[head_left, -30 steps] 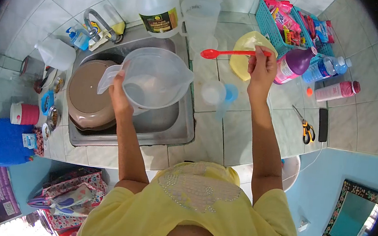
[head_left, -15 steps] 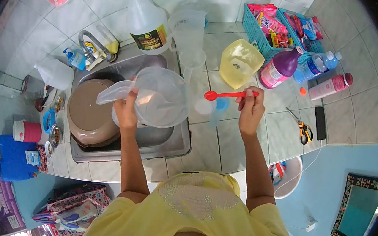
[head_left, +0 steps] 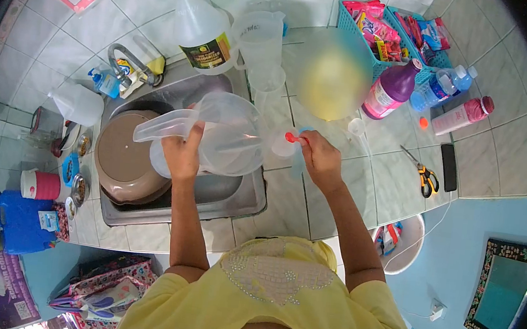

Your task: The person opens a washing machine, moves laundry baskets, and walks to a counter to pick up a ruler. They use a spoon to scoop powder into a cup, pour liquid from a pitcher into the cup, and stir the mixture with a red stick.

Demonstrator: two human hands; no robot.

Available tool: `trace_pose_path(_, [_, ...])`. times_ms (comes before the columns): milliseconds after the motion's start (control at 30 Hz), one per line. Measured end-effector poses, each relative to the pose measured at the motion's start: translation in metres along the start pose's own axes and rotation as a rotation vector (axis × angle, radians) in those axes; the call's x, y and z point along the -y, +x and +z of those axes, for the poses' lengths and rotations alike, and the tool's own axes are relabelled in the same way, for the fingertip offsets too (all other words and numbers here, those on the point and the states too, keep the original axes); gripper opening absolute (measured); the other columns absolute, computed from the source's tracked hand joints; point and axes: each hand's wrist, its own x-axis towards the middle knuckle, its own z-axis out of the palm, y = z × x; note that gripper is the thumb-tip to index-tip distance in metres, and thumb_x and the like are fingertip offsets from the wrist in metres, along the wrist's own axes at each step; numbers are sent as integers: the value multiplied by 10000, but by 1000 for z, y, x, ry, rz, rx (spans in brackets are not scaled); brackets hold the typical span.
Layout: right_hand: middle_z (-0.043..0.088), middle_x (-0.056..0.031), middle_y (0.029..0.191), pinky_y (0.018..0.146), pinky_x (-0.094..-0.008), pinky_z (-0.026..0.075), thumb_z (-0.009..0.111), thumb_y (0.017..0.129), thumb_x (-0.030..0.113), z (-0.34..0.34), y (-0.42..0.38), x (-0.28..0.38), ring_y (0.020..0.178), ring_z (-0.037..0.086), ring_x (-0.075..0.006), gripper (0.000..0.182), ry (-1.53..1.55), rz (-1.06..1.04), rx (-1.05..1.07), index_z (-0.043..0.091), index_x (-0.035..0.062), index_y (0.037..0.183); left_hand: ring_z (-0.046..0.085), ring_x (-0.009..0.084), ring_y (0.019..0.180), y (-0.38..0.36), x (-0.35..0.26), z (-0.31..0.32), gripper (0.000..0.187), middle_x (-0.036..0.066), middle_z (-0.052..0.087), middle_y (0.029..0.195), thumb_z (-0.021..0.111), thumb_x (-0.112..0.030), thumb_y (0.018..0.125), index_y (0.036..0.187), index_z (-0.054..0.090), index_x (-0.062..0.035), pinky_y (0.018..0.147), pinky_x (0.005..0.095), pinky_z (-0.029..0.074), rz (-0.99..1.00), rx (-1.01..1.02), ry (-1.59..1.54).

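Note:
My left hand is closed around the handle of a translucent plastic pitcher, tipped over beside the sink's right edge. In my right hand, the fingers pinch a red plastic spoon, its bowl end pointing left toward the pitcher's rim. Between the pitcher and my right hand, small clear and blue measuring cups lie on the tiles, partly covered by that hand. A yellow tub stands behind my right hand and looks blurred. To the right of that hand lies a small white scoop.
A steel sink holds an upturned brown basin. Behind stand a white jug and a clear measuring jug. Rightward are a purple bottle, water bottles, scissors, a phone and blue baskets.
My right hand has moved left and down with the red spoon, closer to the pitcher. The white scoop now shows. The pitcher has shifted only slightly in my left hand.

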Motion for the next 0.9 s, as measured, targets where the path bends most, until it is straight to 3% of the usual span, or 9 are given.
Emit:
trace_pose_path(200, [557, -69, 759, 558, -321, 452, 534, 774, 90, 7, 1, -3, 685, 555, -241, 95, 45, -81, -64, 497, 59, 856, 544, 217, 804, 1, -8, 1, 341, 132, 585, 882, 595, -172, 704, 993, 577, 9, 767, 311, 397, 86, 2, 114])
trace_pose_path(500, [558, -92, 774, 595, -336, 444, 479, 818, 136, 5, -3, -2, 718, 554, -263, 86, 173, -11, 126, 497, 58, 849, 548, 237, 806, 1, -5, 3, 364, 141, 588, 871, 607, -208, 694, 990, 581, 2, 766, 329, 397, 78, -4, 142])
trace_pose_path(567, [554, -95, 772, 609, -348, 440, 447, 836, 151, 3, -4, -3, 727, 549, -276, 104, 212, 94, 211, 490, 57, 849, 547, 238, 800, 0, -11, 5, 365, 143, 586, 866, 615, -205, 685, 984, 584, 1, 763, 328, 397, 78, 2, 155])
trace_pose_path(900, [546, -108, 819, 655, -359, 437, 435, 837, 157, 8, 5, -10, 771, 537, -293, 123, 107, 71, 136, 489, 56, 884, 538, 266, 806, 1, -9, 5, 368, 157, 582, 862, 618, -197, 663, 983, 591, -18, 780, 349, 383, 97, 11, 178])
